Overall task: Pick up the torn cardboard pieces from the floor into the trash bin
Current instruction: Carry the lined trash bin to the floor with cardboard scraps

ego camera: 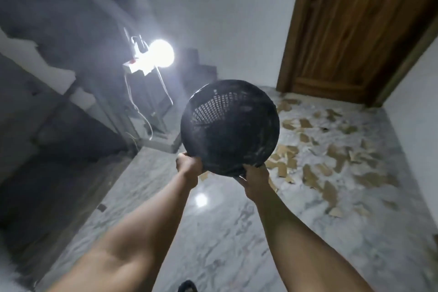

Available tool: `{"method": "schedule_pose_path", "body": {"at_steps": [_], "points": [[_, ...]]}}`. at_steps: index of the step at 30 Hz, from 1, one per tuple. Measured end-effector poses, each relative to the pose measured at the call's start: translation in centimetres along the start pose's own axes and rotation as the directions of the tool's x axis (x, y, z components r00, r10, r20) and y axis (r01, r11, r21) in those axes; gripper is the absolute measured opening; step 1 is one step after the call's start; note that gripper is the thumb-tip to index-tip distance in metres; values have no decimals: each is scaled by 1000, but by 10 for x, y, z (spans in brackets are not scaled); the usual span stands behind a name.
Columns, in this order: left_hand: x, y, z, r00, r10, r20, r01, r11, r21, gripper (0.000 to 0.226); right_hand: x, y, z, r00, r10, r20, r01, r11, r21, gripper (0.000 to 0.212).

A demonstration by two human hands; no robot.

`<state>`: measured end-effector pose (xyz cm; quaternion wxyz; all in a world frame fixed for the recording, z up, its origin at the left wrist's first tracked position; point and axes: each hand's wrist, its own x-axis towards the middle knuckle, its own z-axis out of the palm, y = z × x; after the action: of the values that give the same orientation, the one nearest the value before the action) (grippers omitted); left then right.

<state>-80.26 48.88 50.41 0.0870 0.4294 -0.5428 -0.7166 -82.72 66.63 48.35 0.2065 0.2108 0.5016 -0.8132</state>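
Black mesh trash bin (230, 128) held above the floor (213, 232).
Gripped at near rim by left hand (189, 165) and right hand (256, 176), fingers curled; inside too dark to tell contents; right of bin, torn cardboard pieces (331, 156) strewn on floor; beyond, wooden door (355, 31).

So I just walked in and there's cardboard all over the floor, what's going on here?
A person is holding a black mesh trash bin up off the floor, the left hand and right hand both gripping its lower edge. Torn cardboard pieces lie scattered over the marble floor near the wooden door. Neither hand holds any cardboard, so the picking up looks yet to start.
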Motion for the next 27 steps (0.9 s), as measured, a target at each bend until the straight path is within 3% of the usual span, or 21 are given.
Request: {"method": "schedule_pose_path", "body": {"at_steps": [3, 8, 13, 18, 21, 27], "points": [[-2, 14, 60, 992, 29, 126, -37, 998, 60, 29, 15, -48, -25, 996, -63, -62, 67, 996, 53, 48], [10, 39, 144, 952, 37, 303, -82, 987, 136, 21, 56, -117, -66, 982, -178, -59, 180, 983, 27, 46], [71, 62, 222, 914, -16, 405, -122, 942, 312, 22, 125, -175, -90, 975, -204, -90, 210, 976, 62, 48], [129, 76, 318, 867, -47, 497, -93, 963, 254, 22, 210, -221, -107, 955, -249, -162, 266, 960, 92, 44], [153, 87, 378, 848, -41, 528, -69, 980, 188, 23, 258, -255, -116, 959, -192, -208, 228, 959, 168, 44], [206, 121, 470, 851, -8, 525, -64, 991, 119, 36, 351, -317, -114, 980, -169, -108, 181, 978, 106, 43]]}}
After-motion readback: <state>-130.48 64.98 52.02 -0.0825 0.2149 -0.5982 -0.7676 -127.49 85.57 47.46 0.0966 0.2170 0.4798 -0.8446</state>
